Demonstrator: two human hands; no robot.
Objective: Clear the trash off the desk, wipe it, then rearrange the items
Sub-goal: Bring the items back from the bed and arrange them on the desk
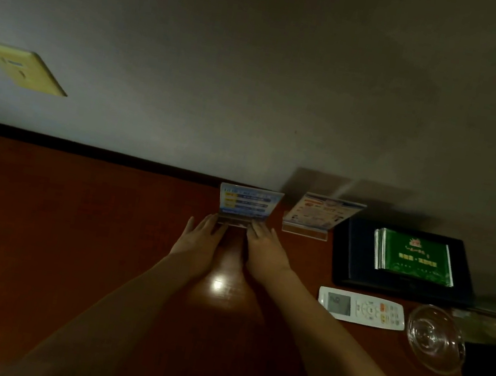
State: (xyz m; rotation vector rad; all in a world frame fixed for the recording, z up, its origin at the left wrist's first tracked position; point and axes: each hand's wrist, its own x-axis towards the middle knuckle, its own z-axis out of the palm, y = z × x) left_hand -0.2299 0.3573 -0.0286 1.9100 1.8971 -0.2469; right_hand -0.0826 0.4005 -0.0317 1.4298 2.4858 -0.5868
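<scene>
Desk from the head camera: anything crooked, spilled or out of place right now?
No spill, damage or trash shows. The second sign stand sits angled, not square to the wall like the blue sign stand that both hands touch at its base, left hand and right hand. The remote lies slightly skewed on the desk.

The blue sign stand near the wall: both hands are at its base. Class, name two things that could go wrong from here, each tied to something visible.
1. The left hand and right hand touch only the base of the blue sign stand; a push might tip the upright card.
2. The second sign stand is close on its right; sliding that way could knock it.
</scene>
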